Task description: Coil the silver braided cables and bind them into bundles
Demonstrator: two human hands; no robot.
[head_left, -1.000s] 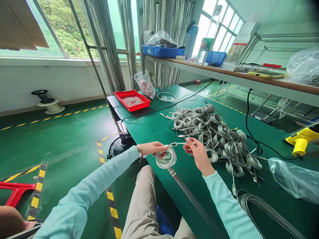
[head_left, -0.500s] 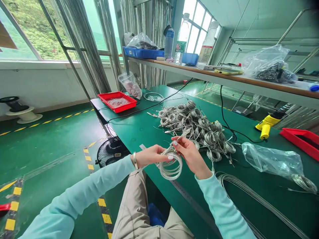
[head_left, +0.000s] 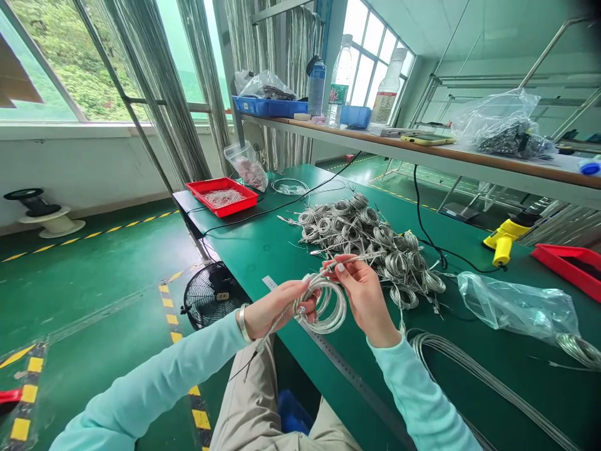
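A loose tail (head_left: 261,343) now dangles from the wire coil (head_left: 323,311), gripped by the fingers of your left hand (head_left: 275,307) above the worktop's (head_left: 263,244) near edge, with the fingers of your right hand (head_left: 364,294) pinching its probe end (head_left: 370,255): winding looks nearly finished.

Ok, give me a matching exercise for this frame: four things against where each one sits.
1. wire coil
2. red tray
3. yellow tool
4. fan

A. on the floor
B. held by the left hand and right hand
C. far end of the bench
D. right side of the bench

Pairs: 1-B, 2-C, 3-D, 4-A.
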